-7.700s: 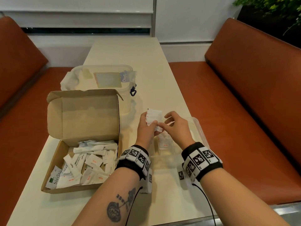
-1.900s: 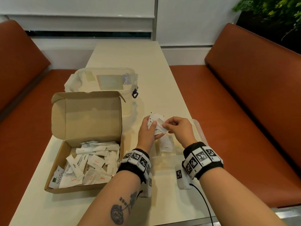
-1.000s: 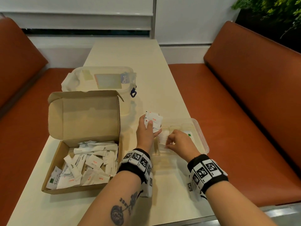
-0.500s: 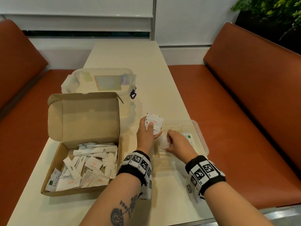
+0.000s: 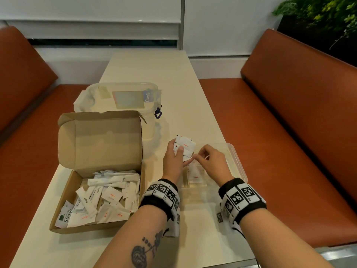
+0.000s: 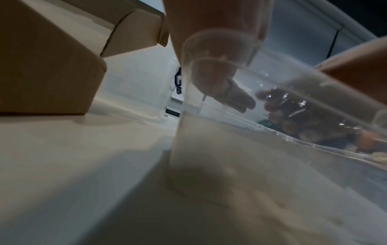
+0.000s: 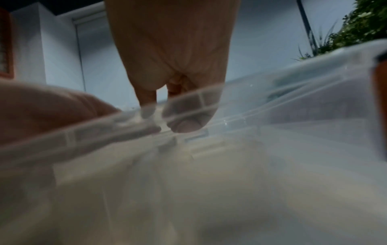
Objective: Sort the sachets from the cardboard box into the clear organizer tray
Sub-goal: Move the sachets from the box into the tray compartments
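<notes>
My left hand (image 5: pixel 184 154) grips a small stack of white sachets (image 5: pixel 185 145) with red print, held upright just left of the clear organizer tray (image 5: pixel 238 165). My right hand (image 5: pixel 197 156) hovers over the tray's left part, its fingertips at the lower right edge of the stack. In the right wrist view a small gap shows between the thumb and forefinger of that hand (image 7: pixel 165 127), seen through the tray wall (image 7: pixel 272 106). A few sachets (image 5: pixel 196 174) lie in the tray's left compartment. The open cardboard box (image 5: pixel 67 192) at the left holds several mixed sachets (image 5: pixel 108 198).
A clear lidded container (image 5: pixel 125 97) stands behind the box, close to its raised flap (image 5: pixel 100 140). Orange bench seats (image 5: pixel 270 132) run along both sides of the narrow table (image 5: pixel 146 68). The tray sits close to the table's right edge.
My right hand has lifted from the tray's left compartment, where it laid a sachet, back up to the stack in my left hand. The left hand has stayed put.
</notes>
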`<state>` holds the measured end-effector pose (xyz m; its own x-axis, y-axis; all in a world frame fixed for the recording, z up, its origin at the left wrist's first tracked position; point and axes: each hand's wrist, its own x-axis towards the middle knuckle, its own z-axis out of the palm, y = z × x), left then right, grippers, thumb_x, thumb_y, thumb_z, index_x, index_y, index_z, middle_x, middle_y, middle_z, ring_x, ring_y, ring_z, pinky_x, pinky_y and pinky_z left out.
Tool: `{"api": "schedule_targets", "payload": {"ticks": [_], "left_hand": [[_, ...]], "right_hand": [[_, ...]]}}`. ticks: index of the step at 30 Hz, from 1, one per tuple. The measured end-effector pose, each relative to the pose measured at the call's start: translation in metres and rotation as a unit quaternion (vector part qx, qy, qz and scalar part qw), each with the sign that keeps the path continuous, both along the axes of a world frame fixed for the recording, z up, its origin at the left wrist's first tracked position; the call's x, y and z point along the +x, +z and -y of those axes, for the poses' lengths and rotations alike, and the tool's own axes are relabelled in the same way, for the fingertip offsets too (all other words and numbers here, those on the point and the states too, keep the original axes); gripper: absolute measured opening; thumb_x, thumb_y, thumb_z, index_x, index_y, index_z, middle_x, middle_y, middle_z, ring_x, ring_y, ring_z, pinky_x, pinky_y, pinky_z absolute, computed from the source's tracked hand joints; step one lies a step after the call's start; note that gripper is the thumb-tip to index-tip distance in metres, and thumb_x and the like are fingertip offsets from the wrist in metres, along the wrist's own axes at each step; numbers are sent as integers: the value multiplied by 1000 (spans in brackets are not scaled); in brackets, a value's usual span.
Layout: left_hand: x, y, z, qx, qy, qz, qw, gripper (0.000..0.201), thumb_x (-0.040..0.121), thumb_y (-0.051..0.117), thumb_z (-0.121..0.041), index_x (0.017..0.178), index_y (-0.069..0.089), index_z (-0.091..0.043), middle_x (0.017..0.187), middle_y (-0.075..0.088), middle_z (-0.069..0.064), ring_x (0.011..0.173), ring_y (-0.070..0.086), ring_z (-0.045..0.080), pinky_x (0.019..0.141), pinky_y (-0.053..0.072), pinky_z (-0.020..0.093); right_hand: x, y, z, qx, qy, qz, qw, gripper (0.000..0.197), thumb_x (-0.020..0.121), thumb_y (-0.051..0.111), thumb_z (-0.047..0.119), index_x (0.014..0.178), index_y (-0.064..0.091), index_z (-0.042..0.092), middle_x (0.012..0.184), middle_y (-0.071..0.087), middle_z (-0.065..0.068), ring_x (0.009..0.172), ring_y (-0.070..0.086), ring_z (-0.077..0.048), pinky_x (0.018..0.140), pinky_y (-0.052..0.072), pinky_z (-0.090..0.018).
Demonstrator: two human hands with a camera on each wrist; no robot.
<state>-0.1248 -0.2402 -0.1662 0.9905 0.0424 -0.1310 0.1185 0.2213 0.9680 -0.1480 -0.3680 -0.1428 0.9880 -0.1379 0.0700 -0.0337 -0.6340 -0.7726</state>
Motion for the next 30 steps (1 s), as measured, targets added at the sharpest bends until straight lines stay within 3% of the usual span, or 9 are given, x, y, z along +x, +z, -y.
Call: {"api": "schedule_targets", "payload": {"ticks": [4,8,11,20,24,27,30], "left_hand": [[-2,3,1,-15,-18,-13,1000,37,100,43,-9,136,41,-20,134,49,12,110,62,27,70,60,29],[-5,5,1,-24,-36,-19,999,35,99,45,-9,132,44,-21,131,52,13,107,63,27,72,60,31],[-5,7,1,-23,-39,-25,999,39,98,48,-9,136,43,-18,129,53,13,108,63,27,74,60,32],[-3,5,1,-24,-43,-11,999,35,95,50,-1,126,49,-18,126,54,12,109,61,26,74,59,34],[-3,5,2,-30,-10,-1,1000,33,95,50,-2,110,52,-31,114,54,-3,102,61,17,67,58,26],[-3,4,2,-26,25,8,999,33,96,49,-4,119,47,-29,115,48,-9,101,59,13,64,57,21],[-3,4,3,-14,37,9,999,34,98,48,-6,126,45,-24,126,48,3,106,62,24,64,57,21]], "right_hand": [[13,12,-6,112,-41,-11,993,18,82,72,24,86,60,11,80,61,-1,73,57,-17,70,53,-33],[19,19,-10,210,-67,-16,975,21,76,77,11,87,58,7,74,55,-4,66,57,-16,53,53,-21],[21,22,-9,251,-70,-27,965,21,73,77,1,81,59,8,68,54,-4,63,56,-16,54,51,-21],[19,25,3,258,-58,-61,962,10,79,72,2,77,65,9,71,66,-9,58,59,-13,57,52,-19],[12,27,11,248,-68,-57,965,7,80,72,6,84,67,3,67,65,-7,55,58,-14,61,55,-23],[3,22,20,228,-58,-66,970,7,80,73,7,83,68,3,68,65,-6,56,58,-13,58,54,-20],[-7,14,25,133,5,-108,985,6,78,75,15,77,70,13,75,68,1,68,61,-7,62,48,-17]]}}
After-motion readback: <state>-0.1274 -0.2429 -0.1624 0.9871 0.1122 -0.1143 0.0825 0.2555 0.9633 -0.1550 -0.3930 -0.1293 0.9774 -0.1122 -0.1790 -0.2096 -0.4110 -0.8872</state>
